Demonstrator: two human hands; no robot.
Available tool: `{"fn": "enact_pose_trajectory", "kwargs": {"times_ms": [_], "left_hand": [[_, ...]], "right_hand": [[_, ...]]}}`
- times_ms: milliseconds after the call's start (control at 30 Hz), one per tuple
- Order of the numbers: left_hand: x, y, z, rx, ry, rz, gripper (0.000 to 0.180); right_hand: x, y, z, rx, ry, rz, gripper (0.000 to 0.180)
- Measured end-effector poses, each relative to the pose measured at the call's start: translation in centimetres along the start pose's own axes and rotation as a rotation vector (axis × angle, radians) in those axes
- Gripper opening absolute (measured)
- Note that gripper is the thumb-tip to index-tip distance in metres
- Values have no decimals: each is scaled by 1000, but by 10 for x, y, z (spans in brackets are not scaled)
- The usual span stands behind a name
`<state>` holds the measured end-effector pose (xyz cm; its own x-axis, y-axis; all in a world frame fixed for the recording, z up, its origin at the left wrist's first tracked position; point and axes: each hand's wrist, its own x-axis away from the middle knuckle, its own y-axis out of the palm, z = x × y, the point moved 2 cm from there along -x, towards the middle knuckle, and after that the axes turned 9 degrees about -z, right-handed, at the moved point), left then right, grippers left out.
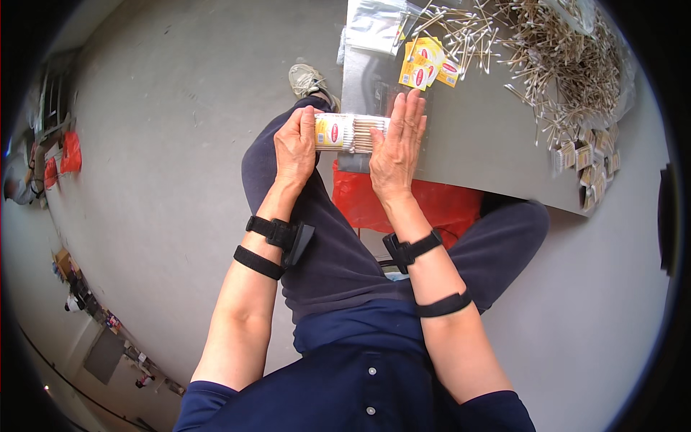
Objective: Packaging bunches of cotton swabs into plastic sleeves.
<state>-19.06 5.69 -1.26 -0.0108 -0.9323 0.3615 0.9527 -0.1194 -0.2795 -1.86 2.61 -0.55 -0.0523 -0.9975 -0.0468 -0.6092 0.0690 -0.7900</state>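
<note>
Gripped by your left hand (294,147), its fingers curled closed and thumb on top, the clear packet of cotton swabs (349,134) sat over the left edge of the grey table (497,137); your right hand (396,153) was open, fingers straight, thumb against the swabs' other end. On the packet, a yellow-and-white label (328,132) bore a red oval, as did yellow cards (423,72) farther up the table, their small print unreadable.

Cotton-swab packet (335,134) between left hand (295,150) and right hand (396,155) (yellow cards (419,74) on the table (489,129) beyond)
</note>
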Motion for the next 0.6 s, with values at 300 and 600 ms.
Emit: {"fn": "enact_pose_trajectory", "kwargs": {"times_ms": [300, 600], "left_hand": [[1, 0, -1, 32, 33, 4, 38], [1, 0, 0, 23, 27, -9, 36]], "right_hand": [[-3, -14, 5, -301, -116, 82, 70], [-2, -5, 11, -141, -91, -16, 67]]}}
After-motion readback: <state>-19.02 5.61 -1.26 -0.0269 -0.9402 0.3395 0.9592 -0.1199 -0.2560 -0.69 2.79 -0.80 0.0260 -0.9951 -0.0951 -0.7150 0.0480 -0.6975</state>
